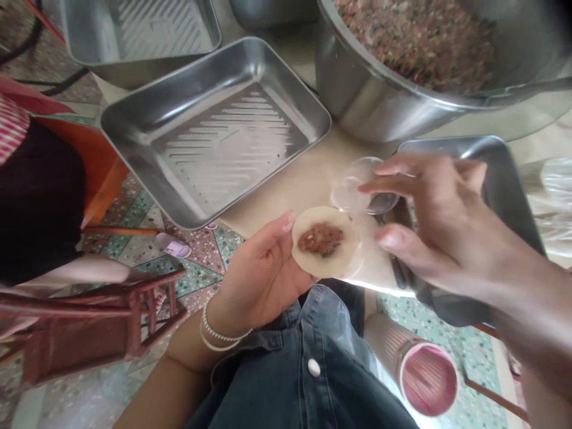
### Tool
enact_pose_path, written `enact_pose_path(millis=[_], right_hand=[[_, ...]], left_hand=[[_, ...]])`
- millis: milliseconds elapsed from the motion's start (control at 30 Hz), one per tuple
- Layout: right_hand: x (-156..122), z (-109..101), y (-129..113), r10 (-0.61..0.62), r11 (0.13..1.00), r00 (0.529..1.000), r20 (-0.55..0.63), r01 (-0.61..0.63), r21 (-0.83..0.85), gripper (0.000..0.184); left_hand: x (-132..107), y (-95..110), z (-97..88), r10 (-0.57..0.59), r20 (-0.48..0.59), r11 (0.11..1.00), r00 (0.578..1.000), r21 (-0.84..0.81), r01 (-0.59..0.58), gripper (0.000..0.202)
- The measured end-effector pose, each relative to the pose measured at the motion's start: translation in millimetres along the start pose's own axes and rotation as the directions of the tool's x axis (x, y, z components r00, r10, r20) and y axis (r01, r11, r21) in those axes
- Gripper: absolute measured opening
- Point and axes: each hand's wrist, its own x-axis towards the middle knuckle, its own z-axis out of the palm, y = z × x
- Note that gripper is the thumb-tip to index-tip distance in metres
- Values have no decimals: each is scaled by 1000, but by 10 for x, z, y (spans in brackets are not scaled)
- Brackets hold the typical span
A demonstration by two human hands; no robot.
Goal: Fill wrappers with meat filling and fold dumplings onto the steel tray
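Note:
My left hand is palm up, with its thumb and fingers holding the near-left edge of a round dumpling wrapper. A small mound of minced meat filling with green flecks lies in the middle of the flat, unfolded wrapper. To the right of it, my right hand hovers with thumb and fingers apart and nothing visible between them, slightly blurred. Its fingertips are over a small clear round dish on the table, partly hidden. A dark metal tray lies beneath that hand.
A shallow steel tray stands at the left, with another tray behind it. The large metal bowl at the back right holds minced filling. A bin is below right; a wooden chair and a seated person are at left.

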Motion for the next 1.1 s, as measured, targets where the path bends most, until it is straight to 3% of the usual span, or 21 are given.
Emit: enact_pose_path(millis=[133,267,433,633,767,933,1100], right_hand=[[40,120,147,27,999,996,91,-25,-24,60],[4,73,11,-1,999,1000,-30,0,-33,59],[-56,30,-321,-194,975,959,-205,212,68,59],[-97,143,-503,-300,936,934,-191,328,131,55],[-192,176,-527,-404,903,894,-192,424,75,49],[-350,178,-458,-504,859,831,-237,510,-39,35],[-458,207,-379,-493,866,802,-338,490,-101,24]], left_hand=[[-54,74,-6,109,-6,993,994,50,-108,46],[-93,90,27,128,31,990,991,46,-130,50],[-96,17,83,82,100,996,992,-33,-79,48],[-92,-52,134,48,188,999,981,-25,-44,53],[-113,-37,169,10,141,1000,990,21,-13,55],[-158,3,184,47,117,999,992,-8,-46,56],[-178,16,161,62,138,998,988,-8,-62,60]])
